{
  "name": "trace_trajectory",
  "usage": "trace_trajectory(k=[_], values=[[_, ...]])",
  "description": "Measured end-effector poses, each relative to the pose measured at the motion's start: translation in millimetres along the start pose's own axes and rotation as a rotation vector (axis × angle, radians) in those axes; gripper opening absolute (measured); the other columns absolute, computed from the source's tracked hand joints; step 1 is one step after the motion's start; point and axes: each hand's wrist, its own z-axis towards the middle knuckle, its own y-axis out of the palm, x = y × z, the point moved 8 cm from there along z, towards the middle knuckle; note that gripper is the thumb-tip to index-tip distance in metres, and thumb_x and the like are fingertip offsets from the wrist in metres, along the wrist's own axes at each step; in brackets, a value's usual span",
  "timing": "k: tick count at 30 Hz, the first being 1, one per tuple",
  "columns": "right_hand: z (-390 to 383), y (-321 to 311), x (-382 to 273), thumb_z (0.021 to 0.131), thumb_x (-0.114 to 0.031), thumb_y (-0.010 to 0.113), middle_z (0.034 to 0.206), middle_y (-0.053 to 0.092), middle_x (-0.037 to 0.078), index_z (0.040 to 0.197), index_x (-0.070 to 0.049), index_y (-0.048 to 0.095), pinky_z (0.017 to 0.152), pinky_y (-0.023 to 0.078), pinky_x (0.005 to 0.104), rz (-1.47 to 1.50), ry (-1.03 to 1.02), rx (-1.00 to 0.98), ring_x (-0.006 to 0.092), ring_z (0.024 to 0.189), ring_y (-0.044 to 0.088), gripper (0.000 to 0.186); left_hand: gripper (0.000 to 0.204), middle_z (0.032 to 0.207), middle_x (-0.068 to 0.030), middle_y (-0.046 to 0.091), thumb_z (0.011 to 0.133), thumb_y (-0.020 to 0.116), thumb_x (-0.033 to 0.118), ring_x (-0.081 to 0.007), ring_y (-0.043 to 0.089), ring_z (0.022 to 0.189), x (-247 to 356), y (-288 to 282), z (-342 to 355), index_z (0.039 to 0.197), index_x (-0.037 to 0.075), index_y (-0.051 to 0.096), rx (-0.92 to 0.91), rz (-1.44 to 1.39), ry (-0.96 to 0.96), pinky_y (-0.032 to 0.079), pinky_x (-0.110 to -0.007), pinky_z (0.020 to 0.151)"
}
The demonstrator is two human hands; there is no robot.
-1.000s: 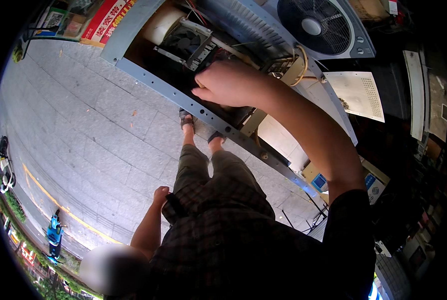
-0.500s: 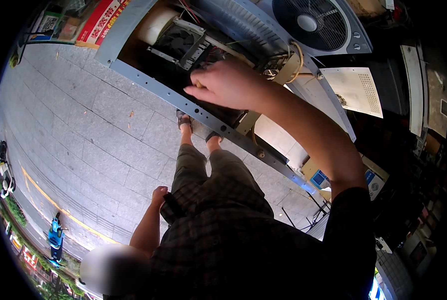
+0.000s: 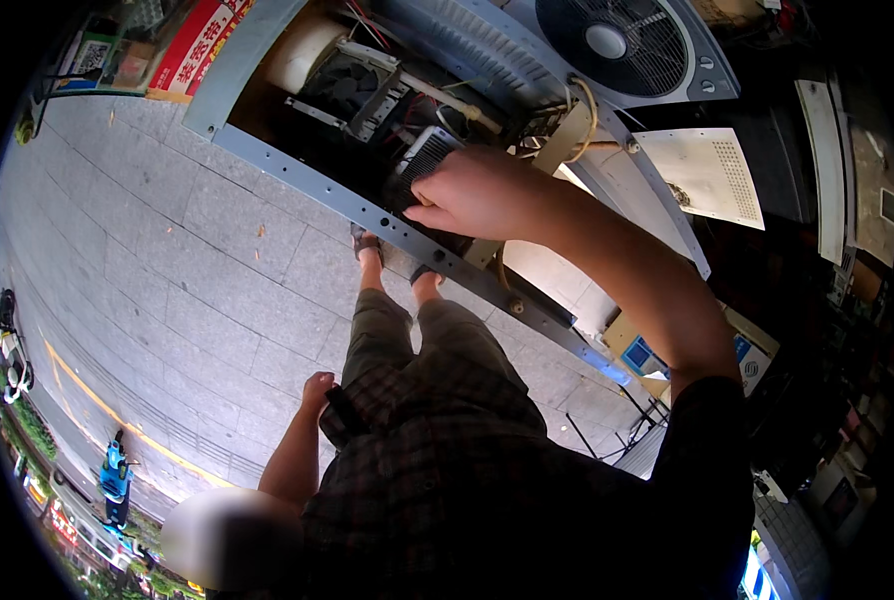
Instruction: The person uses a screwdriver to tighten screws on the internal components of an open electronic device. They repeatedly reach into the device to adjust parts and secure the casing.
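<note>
Inside the far cabinet (image 3: 299,180), my right hand (image 3: 475,195) partly hides a finned block (image 3: 429,153); whether its fingers clamp it, I can't tell.

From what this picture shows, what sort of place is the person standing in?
Most likely outdoors, perhaps in front of a repair shop: grey paving stones lie underfoot, a blue scooter stands at the left, and the right hand reaches into an opened metal cabinet.
</note>
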Motion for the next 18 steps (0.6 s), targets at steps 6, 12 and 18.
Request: trace_trajectory(k=[6,12,18], values=[[14,-14,-2,0.099,-0.036,0.066,0.067,0.066,0.016,0.080,-0.005,0.068,0.062,0.052,0.0447,0.119,0.074,0.027,0.0355,0.062,0.066,0.037,0.036,0.081,-0.0178,0.071,0.091,0.052,0.032,-0.0303,0.070,0.078,-22,5,6,0.085,0.000,0.068,0.046,-0.036,0.011,0.052,-0.044,0.075],[7,-48,26,0.103,-0.035,0.063,0.067,0.069,0.013,0.086,-0.004,0.069,0.059,0.052,0.0393,0.268,0.151,0.175,0.0241,0.061,0.069,0.035,0.035,0.079,-0.0185,0.070,0.090,0.052,0.031,-0.0303,0.068,0.077,-18,3,2,0.083,0.000,0.068,0.041,-0.072,-0.004,0.051,-0.044,0.074],[5,-13,18,0.104,-0.037,0.061,0.069,0.071,0.010,0.088,-0.004,0.066,0.063,0.052,0.0392,-0.070,0.072,-0.080,0.0221,0.063,0.069,0.036,0.032,0.079,-0.0190,0.068,0.088,0.054,0.029,-0.0351,0.067,0.077,-35,7,17,0.077,0.001,0.062,0.072,-0.117,0.062,0.050,-0.046,0.073]])
